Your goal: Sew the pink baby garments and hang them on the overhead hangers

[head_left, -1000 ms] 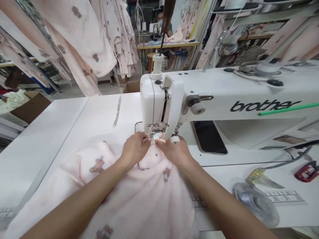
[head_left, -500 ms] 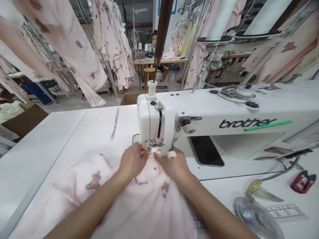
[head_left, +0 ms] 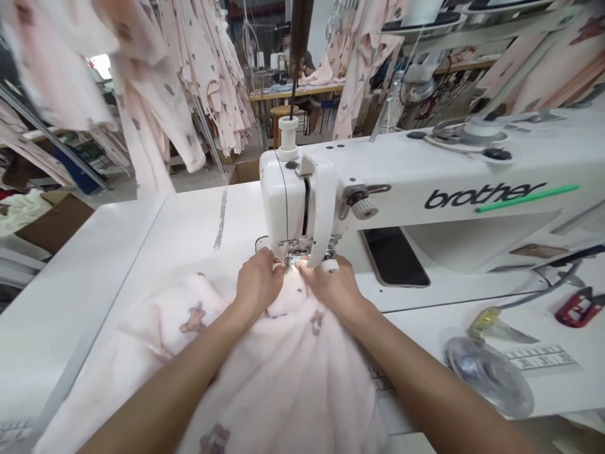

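1. We have both hands at the needle area of the white sewing machine [head_left: 378, 189], which stands on the white table [head_left: 118, 265].
2. Our left hand [head_left: 258, 284] is closed on a fold of the pink fleece garment [head_left: 283, 372], its fingertips pinched just left of the presser foot [head_left: 295, 252].
3. Our right hand [head_left: 333, 287] is likewise clamped on the garment, its fingers gripping the edge just right of the presser foot, under the machine's curved white guard.
4. The 2 hands sit close together, nearly touching, with the garment's bunched edge between them at the foot.
5. The garment lies on the table in front of the machine, spread toward us under both forearms; it is pale pink with small brown bear prints.
6. A dark phone [head_left: 394, 258] lies on the machine bed, right of our right hand.
7. Farther right on the table we see a clear round dish [head_left: 489, 384], a yellow-handled tool [head_left: 496, 328], red thread snips [head_left: 579, 309] and a printed ruler strip [head_left: 543, 356].
8. A white thread spool [head_left: 287, 135] stands on top of the machine head.
9. Pink garments [head_left: 179, 88] of the same print hang on racks behind the table, and another person sits at a bench far in the background.
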Available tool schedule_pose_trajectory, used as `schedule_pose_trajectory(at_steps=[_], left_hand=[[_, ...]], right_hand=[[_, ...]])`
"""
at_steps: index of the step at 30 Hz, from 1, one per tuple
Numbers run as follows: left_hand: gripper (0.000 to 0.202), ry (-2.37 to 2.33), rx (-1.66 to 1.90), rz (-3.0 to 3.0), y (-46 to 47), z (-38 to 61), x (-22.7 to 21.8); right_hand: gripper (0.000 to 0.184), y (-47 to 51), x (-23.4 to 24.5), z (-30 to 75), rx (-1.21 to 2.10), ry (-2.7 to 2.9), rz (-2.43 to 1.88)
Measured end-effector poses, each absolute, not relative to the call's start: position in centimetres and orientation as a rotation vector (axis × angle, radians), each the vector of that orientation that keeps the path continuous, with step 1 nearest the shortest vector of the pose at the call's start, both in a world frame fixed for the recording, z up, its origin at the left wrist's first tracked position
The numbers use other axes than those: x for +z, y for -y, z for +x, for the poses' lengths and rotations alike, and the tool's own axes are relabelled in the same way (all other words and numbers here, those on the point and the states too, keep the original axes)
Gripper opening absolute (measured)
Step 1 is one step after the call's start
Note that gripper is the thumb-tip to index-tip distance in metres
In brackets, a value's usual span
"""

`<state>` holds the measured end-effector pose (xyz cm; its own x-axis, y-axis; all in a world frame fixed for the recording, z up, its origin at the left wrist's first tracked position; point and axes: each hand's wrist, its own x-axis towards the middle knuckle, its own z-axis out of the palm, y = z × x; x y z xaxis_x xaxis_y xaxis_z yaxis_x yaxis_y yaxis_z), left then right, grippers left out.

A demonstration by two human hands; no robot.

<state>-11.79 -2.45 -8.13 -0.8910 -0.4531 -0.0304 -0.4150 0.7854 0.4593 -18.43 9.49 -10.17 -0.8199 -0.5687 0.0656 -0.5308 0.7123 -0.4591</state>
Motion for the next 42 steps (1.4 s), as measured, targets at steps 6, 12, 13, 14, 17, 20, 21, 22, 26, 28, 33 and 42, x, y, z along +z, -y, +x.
schedule_pose_trajectory(at_steps=[6,12,13,14,17,20,21,22,26,28,33,42], left_hand=[[0.016,2.882,-0.687,0.744,2.6,-12.1,-8.4],[0.015,2.855,-0.713,0.783,2.8,-12.2,-8.5],[0.015,2.853,-0.723,0.787,2.9,-12.2,-8.4],[0.015,2.854,-0.737,0.785,2.9,-12.1,-8.3],[0.01,2.865,-0.792,0.751,3.3,-12.0,-8.0],[0.008,2.863,-0.829,0.712,3.6,-11.8,-7.9],[0.008,2.859,-0.834,0.708,3.7,-11.8,-7.9],[0.009,2.854,-0.838,0.709,3.7,-11.8,-7.9],[0.009,2.842,-0.837,0.729,3.7,-11.9,-8.0],[0.008,2.844,-0.833,0.733,3.7,-11.9,-8.1],[0.007,2.838,-0.834,0.733,3.7,-11.9,-8.1],[0.008,2.826,-0.891,0.731,3.7,-11.9,-8.2]], right_hand=[[0.019,-9.2,-10.0,-18.6,-0.609,-2.867,-0.923],[0.018,-9.0,-10.0,-18.5,-0.54,-2.881,-0.923],[0.018,-9.0,-10.0,-18.5,-0.54,-2.884,-0.924],[0.017,-9.0,-10.0,-18.5,-0.542,-2.885,-0.923],[0.016,-9.1,-10.1,-18.5,-0.567,-2.885,-0.903],[0.014,-9.3,-10.3,-18.6,-0.612,-2.876,-0.879],[0.014,-9.3,-10.3,-18.6,-0.625,-2.871,-0.873],[0.014,-9.3,-10.4,-18.7,-0.638,-2.865,-0.864],[0.018,-9.1,-10.5,-18.7,-0.712,-2.84,-0.818],[0.02,-9.1,-10.4,-18.7,-0.749,-2.825,-0.811],[0.026,-10.3,-10.1,-18.6,-0.904,-2.728,-0.902],[0.033,-11.7,-10.2,-19.0,-1.19,-2.588,-0.957]])
